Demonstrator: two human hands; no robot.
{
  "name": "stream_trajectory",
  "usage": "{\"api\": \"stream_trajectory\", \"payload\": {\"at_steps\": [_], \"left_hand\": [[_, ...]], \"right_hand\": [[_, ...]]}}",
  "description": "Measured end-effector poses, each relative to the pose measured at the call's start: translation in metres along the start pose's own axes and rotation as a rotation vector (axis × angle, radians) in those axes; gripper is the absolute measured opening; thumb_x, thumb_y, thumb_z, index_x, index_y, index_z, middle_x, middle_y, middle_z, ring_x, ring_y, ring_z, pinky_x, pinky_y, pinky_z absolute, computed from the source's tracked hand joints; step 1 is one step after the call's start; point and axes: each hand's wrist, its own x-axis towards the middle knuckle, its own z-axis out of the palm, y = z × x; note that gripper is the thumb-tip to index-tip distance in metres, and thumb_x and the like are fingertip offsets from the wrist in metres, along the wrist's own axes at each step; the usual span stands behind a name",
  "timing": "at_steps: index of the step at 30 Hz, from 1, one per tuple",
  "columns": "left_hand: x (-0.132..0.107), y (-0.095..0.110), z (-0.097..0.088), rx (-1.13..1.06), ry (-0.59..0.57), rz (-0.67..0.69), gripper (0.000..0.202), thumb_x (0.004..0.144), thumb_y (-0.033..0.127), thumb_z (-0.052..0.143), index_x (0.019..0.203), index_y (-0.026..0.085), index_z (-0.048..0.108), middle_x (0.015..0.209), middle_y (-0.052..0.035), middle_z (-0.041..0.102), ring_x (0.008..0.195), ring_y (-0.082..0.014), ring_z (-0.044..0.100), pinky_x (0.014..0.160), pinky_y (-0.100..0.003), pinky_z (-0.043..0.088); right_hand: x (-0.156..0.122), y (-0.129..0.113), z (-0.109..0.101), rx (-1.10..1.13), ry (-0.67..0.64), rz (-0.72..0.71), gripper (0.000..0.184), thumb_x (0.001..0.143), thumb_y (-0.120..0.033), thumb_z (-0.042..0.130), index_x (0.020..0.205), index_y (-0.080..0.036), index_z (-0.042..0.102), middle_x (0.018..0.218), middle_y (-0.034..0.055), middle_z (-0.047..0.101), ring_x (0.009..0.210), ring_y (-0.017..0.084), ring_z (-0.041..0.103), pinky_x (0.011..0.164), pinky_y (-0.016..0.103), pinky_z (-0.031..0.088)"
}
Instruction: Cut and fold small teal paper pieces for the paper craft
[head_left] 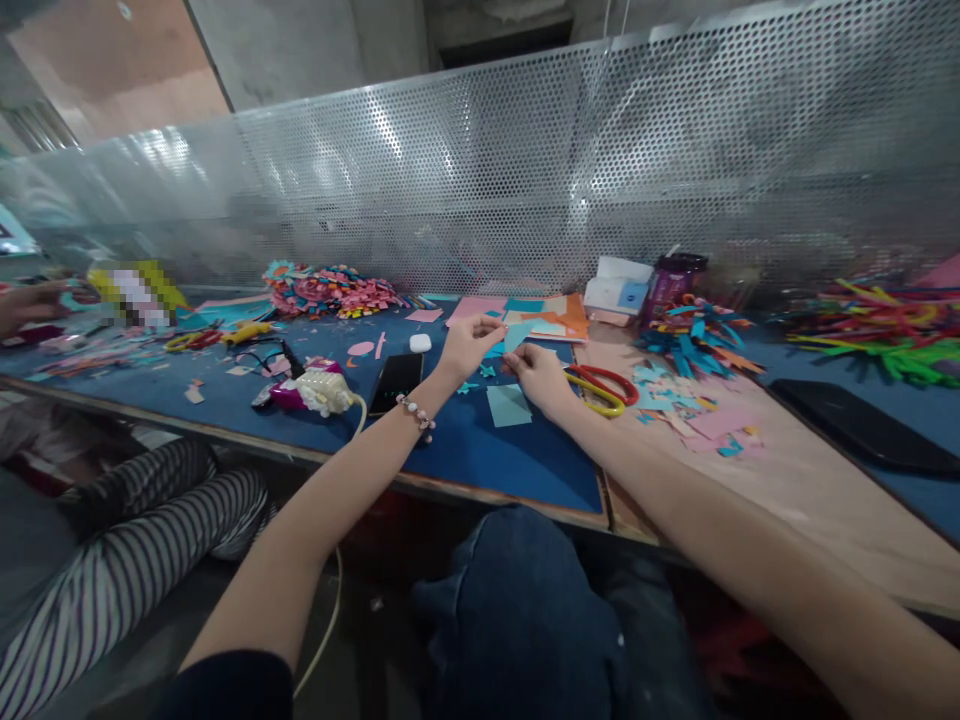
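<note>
In the head view, a small light teal piece of paper [517, 337] is held up off the table between my two hands. The fingertips of my left hand [469, 348] are pinched at its upper left edge. My right hand [541, 376] pinches the same paper at its lower edge. Below them a pale green paper square [509, 406] lies flat on the blue tabletop. Small teal star shapes [487, 371] are scattered beside my left hand. Scissors with red and yellow handles [609, 388] rest just right of my right wrist, their blades hidden.
Coloured paper sheets [566, 315] lie behind my hands. A black phone [397, 383] and a white case [420, 343] sit to the left, near a power strip [319, 392]. Paper scraps [720, 420] and a dark phone [862, 423] are on the right. Another person's hand [30, 305] shows far left.
</note>
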Motion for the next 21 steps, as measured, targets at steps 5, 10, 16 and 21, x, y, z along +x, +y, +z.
{"api": "stream_trajectory", "payload": {"at_steps": [5,10,16,21], "left_hand": [[-0.001,-0.002,-0.001,0.067,-0.039,0.056,0.022,0.07,0.03,0.066,0.082,0.012,0.062,0.078,-0.0062,0.065,0.074,-0.0135,0.061,0.074,-0.029,0.048],[-0.003,-0.003,-0.001,0.124,-0.101,0.099,0.022,0.072,0.031,0.064,0.083,0.012,0.062,0.079,-0.007,0.066,0.075,-0.0141,0.061,0.075,-0.03,0.048],[-0.005,0.002,0.0,0.172,-0.12,0.13,0.021,0.074,0.03,0.063,0.084,0.012,0.063,0.08,-0.0082,0.066,0.074,-0.014,0.061,0.075,-0.03,0.048],[-0.005,0.003,-0.001,0.18,-0.124,0.143,0.021,0.073,0.031,0.064,0.083,0.013,0.063,0.08,-0.0072,0.066,0.074,-0.0134,0.06,0.075,-0.03,0.048]], "right_hand": [[0.0,0.0,-0.008,0.023,-0.079,0.032,0.036,0.074,-0.051,0.057,0.069,-0.016,0.062,0.069,0.005,0.066,0.055,0.012,0.05,0.053,0.026,0.036],[0.0,-0.002,-0.017,0.033,0.021,0.046,0.043,0.07,-0.057,0.059,0.067,-0.015,0.064,0.069,0.0066,0.067,0.061,0.014,0.053,0.056,0.026,0.036],[0.002,0.0,-0.021,0.103,0.033,0.081,0.042,0.067,-0.056,0.062,0.064,-0.015,0.065,0.067,0.0066,0.067,0.057,0.012,0.051,0.053,0.026,0.035],[0.003,0.003,-0.021,0.159,0.068,0.105,0.041,0.062,-0.057,0.066,0.064,-0.016,0.062,0.066,0.0049,0.066,0.056,0.011,0.051,0.051,0.024,0.034]]}}
